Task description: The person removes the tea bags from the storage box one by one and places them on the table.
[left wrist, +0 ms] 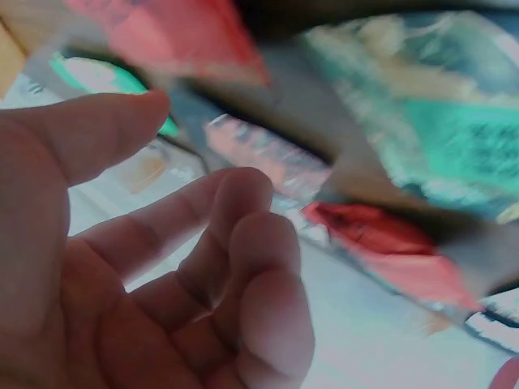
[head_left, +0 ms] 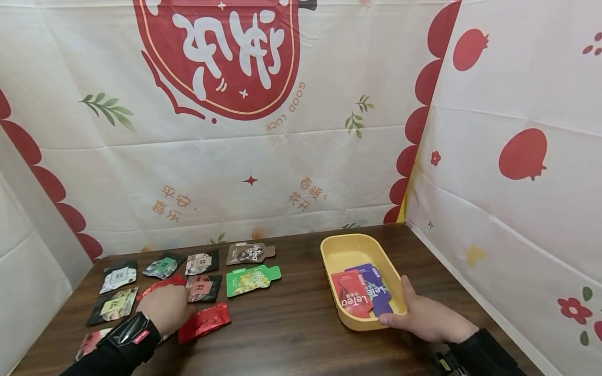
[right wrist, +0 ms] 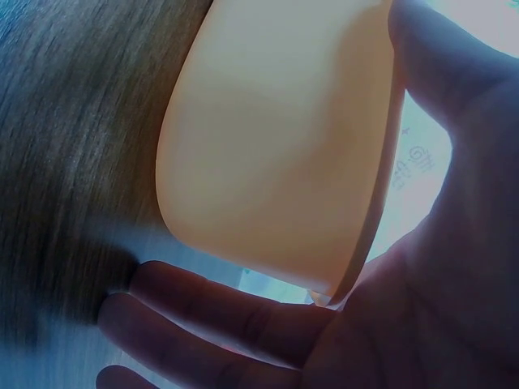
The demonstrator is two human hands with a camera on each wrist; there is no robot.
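Observation:
My left hand (head_left: 166,307) is over the packets at the left of the table. In the left wrist view its fingers are loosely bent, the thumb stands apart, and nothing is between them. Red foil packets (head_left: 204,322) lie beside and beyond this hand, partly covered by it. Close by is a black packet with a pink label (head_left: 204,288). At the right, my right hand (head_left: 425,315) holds a yellow plastic basket (head_left: 345,243) by its near right corner, thumb at the rim. Inside lie a red LeTea sachet (head_left: 350,292) and a purple LeTea sachet (head_left: 380,295), overlapping.
A green sachet (head_left: 251,280) and a brown sachet (head_left: 249,253) lie mid-table. Several dark packets, one with a green label (head_left: 164,265), one with a yellow label (head_left: 113,305), spread at the left. A printed cloth (head_left: 282,156) hangs behind the wooden table (head_left: 277,334).

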